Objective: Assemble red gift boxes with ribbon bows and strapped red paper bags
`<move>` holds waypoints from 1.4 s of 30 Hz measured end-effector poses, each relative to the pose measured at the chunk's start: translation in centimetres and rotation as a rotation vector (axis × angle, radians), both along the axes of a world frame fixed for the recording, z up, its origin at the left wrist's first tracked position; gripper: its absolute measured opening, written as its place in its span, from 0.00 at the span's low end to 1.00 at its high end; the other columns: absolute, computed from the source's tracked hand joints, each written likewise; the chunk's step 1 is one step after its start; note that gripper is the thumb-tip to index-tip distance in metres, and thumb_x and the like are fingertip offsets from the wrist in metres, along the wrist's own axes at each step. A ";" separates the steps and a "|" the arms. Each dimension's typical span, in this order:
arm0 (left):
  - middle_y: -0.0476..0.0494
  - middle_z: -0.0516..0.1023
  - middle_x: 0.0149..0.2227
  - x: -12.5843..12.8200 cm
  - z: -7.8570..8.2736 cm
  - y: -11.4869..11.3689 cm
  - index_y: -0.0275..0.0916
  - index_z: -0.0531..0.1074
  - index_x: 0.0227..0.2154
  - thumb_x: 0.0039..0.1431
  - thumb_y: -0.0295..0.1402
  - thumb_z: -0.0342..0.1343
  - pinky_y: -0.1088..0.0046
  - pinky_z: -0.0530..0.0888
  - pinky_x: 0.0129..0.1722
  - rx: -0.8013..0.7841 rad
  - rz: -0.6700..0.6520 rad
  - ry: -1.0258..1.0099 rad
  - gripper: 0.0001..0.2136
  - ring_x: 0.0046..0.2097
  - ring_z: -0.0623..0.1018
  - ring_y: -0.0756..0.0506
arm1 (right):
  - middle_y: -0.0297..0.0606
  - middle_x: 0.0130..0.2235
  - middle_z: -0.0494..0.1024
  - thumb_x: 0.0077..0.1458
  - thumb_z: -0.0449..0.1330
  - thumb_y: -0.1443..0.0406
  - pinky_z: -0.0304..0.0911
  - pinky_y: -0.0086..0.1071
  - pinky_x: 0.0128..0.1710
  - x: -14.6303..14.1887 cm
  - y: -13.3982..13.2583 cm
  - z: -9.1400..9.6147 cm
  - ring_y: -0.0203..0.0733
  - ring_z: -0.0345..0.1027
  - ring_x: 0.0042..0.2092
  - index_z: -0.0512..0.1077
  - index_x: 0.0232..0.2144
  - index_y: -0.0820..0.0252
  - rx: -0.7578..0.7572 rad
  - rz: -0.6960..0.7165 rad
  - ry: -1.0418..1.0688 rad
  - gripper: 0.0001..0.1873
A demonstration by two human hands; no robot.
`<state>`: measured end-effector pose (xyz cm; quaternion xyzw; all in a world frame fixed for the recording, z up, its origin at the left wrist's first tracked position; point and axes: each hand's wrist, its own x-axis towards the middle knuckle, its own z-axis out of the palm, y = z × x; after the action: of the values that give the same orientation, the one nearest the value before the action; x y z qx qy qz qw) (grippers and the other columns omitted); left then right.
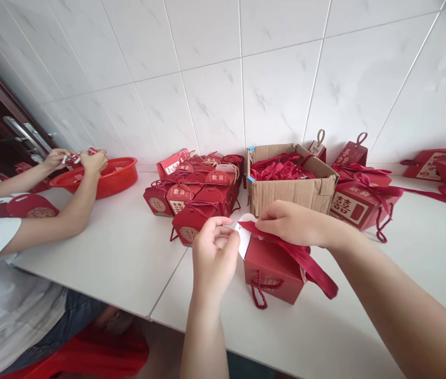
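A red gift box (272, 269) with a twisted cord handle (259, 297) stands on the table in front of me. Its flap (243, 241) is raised at the left, showing a white inner side and a small slot. My left hand (215, 258) is closed at that flap, thumb and fingers at its edge. Above the box, my right hand (291, 223) pinches a dark red ribbon (305, 259). The ribbon's pointed end is at the flap's slot, and its tail hangs over the box's right side.
Behind are a cardboard carton (291, 195) of red ribbons, a cluster of finished-looking red boxes (207, 202), and a ribbon-tied box (365, 202). More red boxes (430, 166) lie far right. At left, a co-worker's hands (93, 160) hold small packets over a red basin (122, 179).
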<state>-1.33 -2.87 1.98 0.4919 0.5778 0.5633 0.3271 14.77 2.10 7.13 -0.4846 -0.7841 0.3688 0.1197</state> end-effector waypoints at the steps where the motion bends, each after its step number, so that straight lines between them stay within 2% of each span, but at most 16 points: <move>1: 0.51 0.76 0.28 0.0 0.0 0.0 0.39 0.69 0.35 0.49 0.30 0.57 0.78 0.68 0.28 0.000 -0.003 0.000 0.08 0.29 0.74 0.51 | 0.28 0.19 0.51 0.53 0.52 0.63 0.41 0.29 0.17 0.0 0.0 0.0 0.30 0.44 0.20 0.50 0.18 0.58 0.004 -0.005 -0.006 0.17; 12: 0.50 0.76 0.29 -0.2 0.0 0.2 0.39 0.69 0.35 0.49 0.31 0.57 0.76 0.69 0.29 -0.012 -0.011 -0.005 0.09 0.30 0.75 0.49 | 0.28 0.18 0.52 0.52 0.52 0.65 0.42 0.29 0.17 0.4 0.2 0.1 0.30 0.46 0.19 0.52 0.16 0.59 -0.016 -0.001 -0.037 0.16; 19: 0.50 0.76 0.27 0.2 0.3 -0.1 0.38 0.71 0.35 0.48 0.31 0.58 0.77 0.68 0.28 0.004 0.004 -0.038 0.10 0.27 0.73 0.51 | 0.28 0.20 0.52 0.54 0.52 0.60 0.42 0.29 0.18 0.2 0.0 0.0 0.30 0.44 0.21 0.50 0.18 0.58 0.033 0.028 -0.002 0.18; 23: 0.49 0.76 0.28 0.2 0.5 -0.2 0.38 0.71 0.37 0.47 0.31 0.58 0.77 0.69 0.28 -0.003 -0.009 -0.038 0.12 0.28 0.74 0.50 | 0.28 0.20 0.51 0.54 0.52 0.59 0.42 0.29 0.18 0.1 0.0 -0.2 0.31 0.44 0.21 0.51 0.19 0.58 0.008 0.031 0.049 0.17; 27: 0.49 0.76 0.27 0.4 0.4 -0.2 0.38 0.71 0.37 0.48 0.31 0.59 0.78 0.68 0.28 0.009 -0.012 -0.041 0.11 0.28 0.73 0.50 | 0.28 0.20 0.53 0.54 0.51 0.59 0.43 0.29 0.19 -0.2 -0.1 -0.3 0.31 0.46 0.22 0.55 0.19 0.58 0.006 0.068 0.062 0.15; 29: 0.50 0.75 0.26 0.4 0.2 -0.1 0.39 0.71 0.37 0.51 0.35 0.59 0.78 0.68 0.28 0.017 -0.020 -0.052 0.11 0.28 0.73 0.50 | 0.29 0.21 0.56 0.53 0.51 0.61 0.46 0.30 0.21 -0.4 -0.1 -0.3 0.32 0.48 0.23 0.57 0.19 0.59 0.037 0.086 0.067 0.14; 33: 0.49 0.71 0.24 0.2 -0.4 0.5 0.38 0.70 0.28 0.57 0.46 0.55 0.77 0.67 0.27 0.015 -0.059 -0.068 0.15 0.27 0.71 0.49 | 0.31 0.22 0.60 0.54 0.50 0.63 0.48 0.30 0.24 -0.6 -0.2 -0.5 0.33 0.51 0.24 0.60 0.20 0.60 0.087 0.111 0.081 0.12; 36: 0.50 0.70 0.22 0.4 -0.8 0.9 0.37 0.70 0.22 0.56 0.46 0.57 0.77 0.66 0.27 0.026 -0.093 -0.067 0.17 0.26 0.70 0.51 | 0.30 0.22 0.58 0.55 0.50 0.62 0.47 0.29 0.23 -0.6 -0.2 -0.6 0.33 0.50 0.24 0.57 0.20 0.59 0.116 0.110 0.083 0.14; 39: 0.49 0.73 0.24 0.8 -1.0 1.2 0.37 0.75 0.25 0.52 0.41 0.62 0.77 0.67 0.28 0.087 -0.060 -0.157 0.12 0.28 0.71 0.50 | 0.30 0.22 0.59 0.57 0.50 0.61 0.48 0.29 0.24 -0.3 -0.2 -0.5 0.33 0.52 0.25 0.57 0.20 0.59 0.153 0.125 0.096 0.15; 42: 0.50 0.74 0.24 0.7 -0.8 1.2 0.37 0.76 0.27 0.49 0.39 0.65 0.78 0.67 0.27 0.122 -0.023 -0.379 0.10 0.27 0.73 0.51 | 0.31 0.23 0.62 0.57 0.51 0.58 0.49 0.29 0.23 0.4 -0.1 -0.1 0.33 0.54 0.25 0.61 0.22 0.59 0.158 0.084 0.078 0.15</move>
<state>-0.63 -1.72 1.20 0.4027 0.4650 0.6758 0.4060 15.12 1.96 7.01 -0.4256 -0.8252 0.3289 0.1725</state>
